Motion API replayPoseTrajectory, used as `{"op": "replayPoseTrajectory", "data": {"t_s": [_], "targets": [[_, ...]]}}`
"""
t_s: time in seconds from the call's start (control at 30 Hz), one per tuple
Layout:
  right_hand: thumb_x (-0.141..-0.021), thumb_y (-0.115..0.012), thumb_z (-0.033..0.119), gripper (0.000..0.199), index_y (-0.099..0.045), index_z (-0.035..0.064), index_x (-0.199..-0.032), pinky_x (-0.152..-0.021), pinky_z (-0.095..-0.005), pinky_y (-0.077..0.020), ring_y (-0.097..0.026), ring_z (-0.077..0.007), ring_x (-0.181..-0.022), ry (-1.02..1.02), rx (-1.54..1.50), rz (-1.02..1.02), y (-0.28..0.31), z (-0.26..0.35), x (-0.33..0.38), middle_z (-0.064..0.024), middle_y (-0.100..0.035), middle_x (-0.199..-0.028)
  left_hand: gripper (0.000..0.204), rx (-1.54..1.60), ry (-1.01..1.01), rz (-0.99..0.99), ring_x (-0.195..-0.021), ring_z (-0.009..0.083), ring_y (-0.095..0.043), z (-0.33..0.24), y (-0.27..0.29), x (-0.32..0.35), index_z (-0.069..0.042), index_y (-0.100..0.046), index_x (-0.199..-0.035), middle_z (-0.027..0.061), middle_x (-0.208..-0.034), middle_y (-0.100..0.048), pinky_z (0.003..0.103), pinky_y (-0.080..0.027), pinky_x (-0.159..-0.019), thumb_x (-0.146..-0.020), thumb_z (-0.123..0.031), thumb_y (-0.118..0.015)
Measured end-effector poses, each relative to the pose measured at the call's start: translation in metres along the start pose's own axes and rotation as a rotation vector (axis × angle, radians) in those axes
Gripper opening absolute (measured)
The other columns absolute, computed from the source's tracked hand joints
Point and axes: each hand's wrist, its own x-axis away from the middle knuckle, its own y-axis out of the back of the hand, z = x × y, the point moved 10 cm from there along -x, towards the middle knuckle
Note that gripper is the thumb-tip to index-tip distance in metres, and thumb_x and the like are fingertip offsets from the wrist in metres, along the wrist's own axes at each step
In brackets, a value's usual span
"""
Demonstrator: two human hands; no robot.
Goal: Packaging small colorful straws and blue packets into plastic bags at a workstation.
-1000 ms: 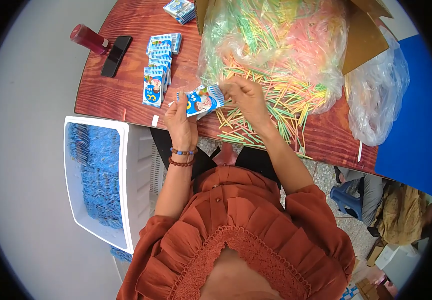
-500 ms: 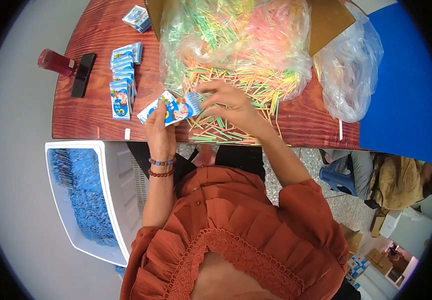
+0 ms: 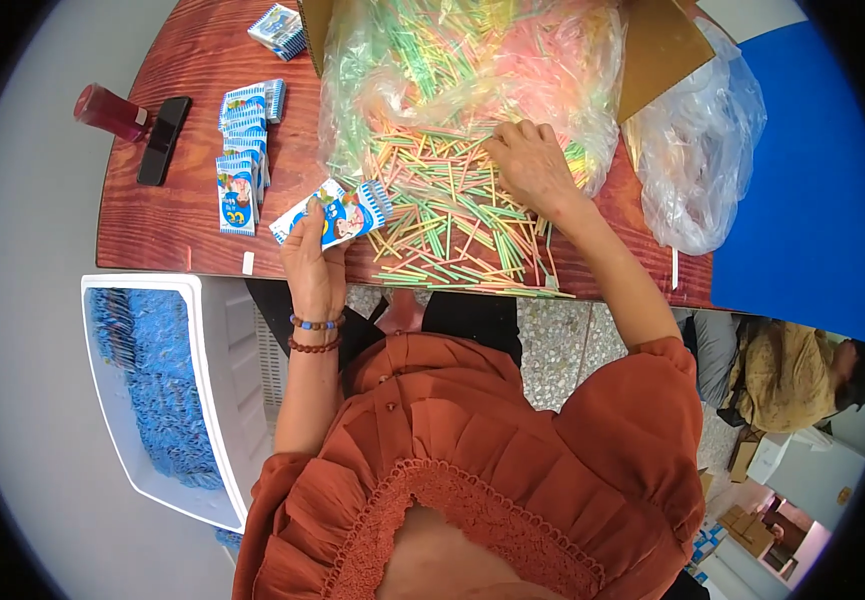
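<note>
The left hand (image 3: 313, 255) pinches a blue-and-white packet (image 3: 352, 215) above the worktop (image 3: 177, 220), an overlapping row of packets (image 3: 240, 180) at its ten o'clock. Toward two o'clock, the right hand (image 3: 535, 172) curls over pastel straws (image 3: 442, 185); whether it grips any, I cannot tell.

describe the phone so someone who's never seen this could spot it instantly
On the reddish wooden table, find the overlapping row of blue-and-white packets. Left of it lies the phone, beside a red bottle. The bottle is rounded; the phone is flat, black and rectangular.
</note>
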Motion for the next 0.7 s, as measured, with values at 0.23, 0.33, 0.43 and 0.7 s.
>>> {"op": "replayPoseTrajectory", "data": {"t_s": [0.23, 0.33, 0.43, 0.7], "targets": [[-0.078, -0.059, 0.010, 0.019, -0.060, 0.0080, -0.097, -0.085, -0.0377, -0.0378, -0.052, -0.0249, -0.097, 0.079, 0.112, 0.071, -0.010, -0.002, -0.003, -0.0083, -0.055, -0.100, 0.019, 0.034, -0.003, -0.010, -0.085, 0.0120, -0.067, 0.003, 0.000, -0.001, -0.002, -0.065, -0.100, 0.0054, -0.098, -0.069, 0.029, -0.058, -0.074, -0.097, -0.020, -0.058], [-0.079, -0.057, 0.010, 0.019, -0.058, 0.0073, -0.098, -0.086, -0.0381, -0.0376, -0.052, -0.0255, -0.098, 0.124, 0.100, 0.044, -0.013, -0.001, -0.001, -0.0084, -0.055, -0.100, 0.026, 0.018, 0.004, 0.024, -0.093, 0.0156, -0.066, 0.004, 0.004, 0.000, -0.001, -0.063, -0.109, 0.0076, -0.105, -0.069, 0.031, -0.054, -0.081, -0.097, -0.023, -0.058], [-0.081, -0.058, 0.011, 0.020, -0.058, 0.0069, -0.101, -0.088, -0.0379, -0.0369, -0.052, -0.0264, -0.100, 0.137, 0.032, -0.006, -0.011, -0.005, 0.004, -0.0084, -0.056, -0.101, 0.026, 0.017, 0.013, 0.013, -0.093, 0.0162, -0.066, 0.002, 0.003, 0.000, -0.001, -0.064, -0.109, 0.0078, -0.106, -0.068, 0.032, -0.054, -0.082, -0.097, -0.023, -0.057], [-0.095, -0.054, 0.021, 0.023, -0.059, 0.0085, -0.114, -0.090, -0.0382, -0.0349, -0.052, -0.0263, -0.102, 0.027, -0.412, -0.051, 0.013, -0.007, 0.000, -0.0103, -0.062, -0.099, 0.018, 0.053, 0.016, -0.025, -0.083, 0.0113, -0.066, 0.002, -0.003, 0.002, -0.003, -0.065, -0.101, 0.0039, -0.096, -0.068, 0.028, -0.057, -0.075, -0.097, -0.019, -0.058]]}}
